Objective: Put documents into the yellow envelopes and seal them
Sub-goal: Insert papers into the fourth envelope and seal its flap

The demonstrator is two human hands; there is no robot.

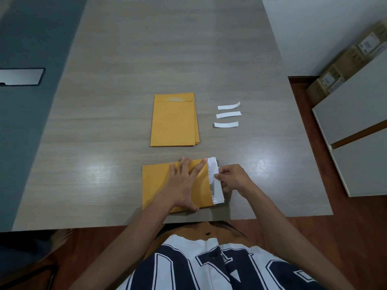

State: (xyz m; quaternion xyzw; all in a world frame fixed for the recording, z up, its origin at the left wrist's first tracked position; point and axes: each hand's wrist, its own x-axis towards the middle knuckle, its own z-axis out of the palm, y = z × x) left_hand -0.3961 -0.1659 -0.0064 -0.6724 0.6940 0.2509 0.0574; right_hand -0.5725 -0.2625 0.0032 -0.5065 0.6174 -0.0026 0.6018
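Left hand [184, 183] spread flat pins the yellow envelope [157, 185] at lower centre, so the right hand [232, 177], pinching the documents [215, 181], can feed them in.

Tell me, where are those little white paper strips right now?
The three white strips lie on the table, just right of the stack of yellow envelopes, beyond both hands.
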